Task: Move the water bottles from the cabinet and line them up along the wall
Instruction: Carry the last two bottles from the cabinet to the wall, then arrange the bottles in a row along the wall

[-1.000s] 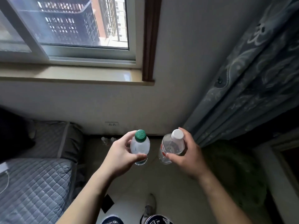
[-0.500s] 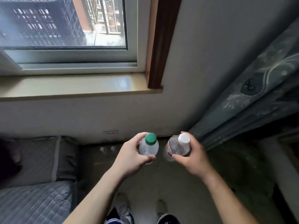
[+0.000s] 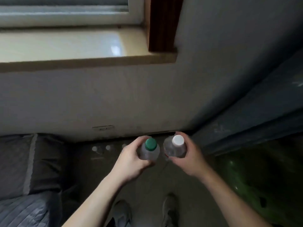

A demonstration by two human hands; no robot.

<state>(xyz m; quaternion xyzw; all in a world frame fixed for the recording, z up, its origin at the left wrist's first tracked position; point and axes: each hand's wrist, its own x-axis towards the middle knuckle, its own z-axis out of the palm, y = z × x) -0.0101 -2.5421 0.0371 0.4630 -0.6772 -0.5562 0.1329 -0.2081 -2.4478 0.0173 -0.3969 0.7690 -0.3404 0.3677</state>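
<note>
Three white caps [image 3: 108, 147] mark bottles already standing at the wall's [image 3: 114, 99] foot. To their right, my left hand [image 3: 131, 159] grips a green-capped bottle [image 3: 150, 149] and my right hand [image 3: 188, 158] grips a white-capped bottle [image 3: 176, 145], both upright above the floor. I should lower each straight down, extending that row rightward.

windowsill [image 3: 65, 46], quilted bed [image 3: 19, 213], curtain [image 3: 262, 112], shoes [image 3: 122, 213]

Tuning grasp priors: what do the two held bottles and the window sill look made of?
Green-capped bottle and white-capped bottle: clear thin plastic, likely PET, since the floor shows through their walls; the caps look opaque matte plastic. Window sill: glossy cream stone or tile, going by the sharp highlight; could be lacquered board.
</note>
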